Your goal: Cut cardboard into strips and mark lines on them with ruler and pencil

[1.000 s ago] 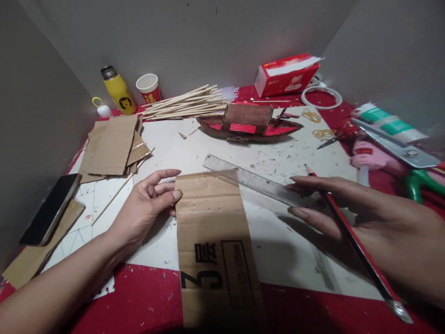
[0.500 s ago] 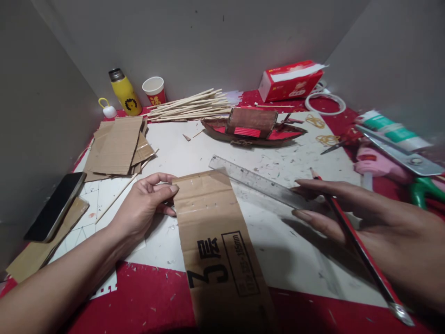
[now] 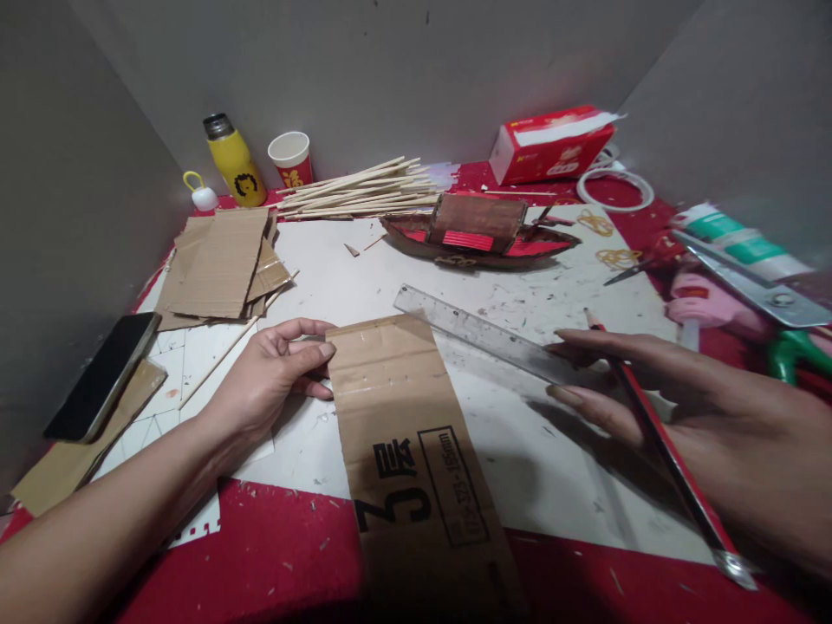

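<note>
My left hand (image 3: 286, 368) is closed on the upper left edge of a long cardboard strip (image 3: 396, 407), thumb on top. The strip carries black print and runs down toward me, its lower end in shadow. In my right hand (image 3: 676, 425), a clear plastic ruler (image 3: 481, 335) is pinched between thumb and fingers, its far end over the strip's top right corner. A red and black pencil (image 3: 669, 459) also rests in that hand, its point upward and away from me. Behind the strip sits a brown model boat (image 3: 477, 234) with red inside.
Stacked cardboard pieces (image 3: 211, 264) and a phone (image 3: 104, 377) lie on the left. At the back stand a yellow bottle (image 3: 234, 165), a paper cup (image 3: 290, 156), wooden sticks (image 3: 357, 191) and a tissue pack (image 3: 555, 147). Scissors (image 3: 747, 273) and a pink glue gun (image 3: 708, 303) are at right.
The view has shifted slightly. Both hands keep their holds on the strip, ruler and pencil, and otherwise hardly anything differs.
</note>
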The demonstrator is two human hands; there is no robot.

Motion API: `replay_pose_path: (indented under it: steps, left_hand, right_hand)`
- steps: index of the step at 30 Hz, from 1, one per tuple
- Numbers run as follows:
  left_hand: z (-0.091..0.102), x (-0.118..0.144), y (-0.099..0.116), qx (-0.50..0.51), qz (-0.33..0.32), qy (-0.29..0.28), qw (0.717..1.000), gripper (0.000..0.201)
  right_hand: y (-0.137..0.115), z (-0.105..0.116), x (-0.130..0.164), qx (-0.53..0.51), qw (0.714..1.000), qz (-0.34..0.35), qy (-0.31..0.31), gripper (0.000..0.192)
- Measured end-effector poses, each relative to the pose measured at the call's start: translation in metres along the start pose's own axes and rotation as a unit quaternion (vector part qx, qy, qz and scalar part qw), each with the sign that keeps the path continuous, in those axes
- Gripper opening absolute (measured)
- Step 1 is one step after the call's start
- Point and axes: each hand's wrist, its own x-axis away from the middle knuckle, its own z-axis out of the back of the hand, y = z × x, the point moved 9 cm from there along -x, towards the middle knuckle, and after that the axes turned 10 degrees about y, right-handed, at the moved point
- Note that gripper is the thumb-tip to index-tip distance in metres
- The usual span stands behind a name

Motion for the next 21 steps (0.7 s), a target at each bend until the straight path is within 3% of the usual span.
replay_pose_path:
  steps: [17,21]
  left_hand:
    - [-0.001,0.005,-0.002,-0.035,-0.014,0.005,0.999,0.036]
    - [0.005,0.008,0.013,-0.145,-0.070,0.038,0.986,0.032]
  right_hand:
    - [-0.012,0.000,0.000,0.010,1.000,0.010,-0.009,0.040]
    - [-0.009,0.000,0.000,0.018,1.000,0.001,-0.012,0.038]
